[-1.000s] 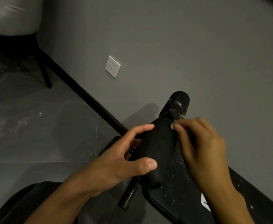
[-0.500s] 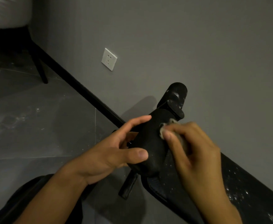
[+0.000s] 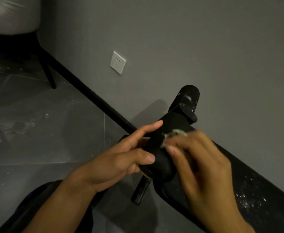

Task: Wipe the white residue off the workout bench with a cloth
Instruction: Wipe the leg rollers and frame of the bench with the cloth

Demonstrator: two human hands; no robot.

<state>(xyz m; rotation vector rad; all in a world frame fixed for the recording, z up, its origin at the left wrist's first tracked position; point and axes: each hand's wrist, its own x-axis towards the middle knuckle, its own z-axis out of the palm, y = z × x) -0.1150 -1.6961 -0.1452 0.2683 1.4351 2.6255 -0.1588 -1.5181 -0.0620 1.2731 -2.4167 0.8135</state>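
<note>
A white wall socket is sitting on the grey wall above and away from the foam roller, and a black skirting strip is running along the wall's foot down toward the roller. A dark chair leg is standing on the tiled floor well beyond the roller, under a pale cushion. Just past the roller a second black pad, flecked with white, is sticking up and casting a shadow on the wall.

The workout bench is stretching from the roller toward the lower right, its black surface speckled with white residue. A black frame bar is jutting out beneath the roller.

The left hand is wrapping partly round the roller, thumb pressing its near side and fingers reaching over the far side, steadying it. The right hand, blurred, is clenching a small pale cloth in its fingertips and pressing it against the roller's top. The right hand is covering part of the bench where it meets the roller.
</note>
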